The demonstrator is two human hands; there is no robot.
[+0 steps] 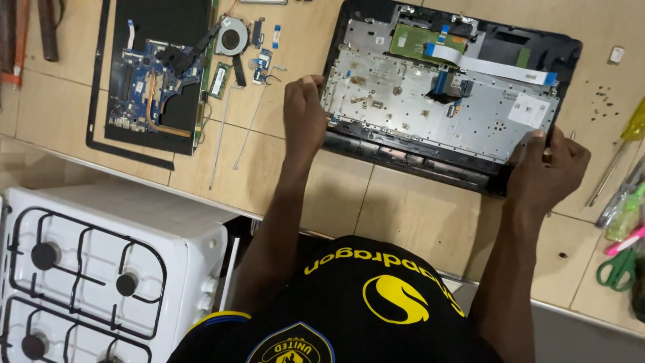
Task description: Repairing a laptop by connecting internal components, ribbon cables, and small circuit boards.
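An opened black laptop base (443, 94) lies upside down on the tiled counter, showing the silver keyboard backplate, a green board and a white ribbon cable with blue ends. My left hand (304, 114) grips its near left corner. My right hand (547, 168) grips its near right corner. Both hands hold the case by its front edge.
A blue motherboard (151, 84) with fan and copper pipe lies on a black panel at the left, with small boards and thin rods beside it. Screwdrivers, a yellow-handled tool (631, 128) and green scissors (618, 267) lie at the right edge. A white gas stove (101, 269) stands lower left.
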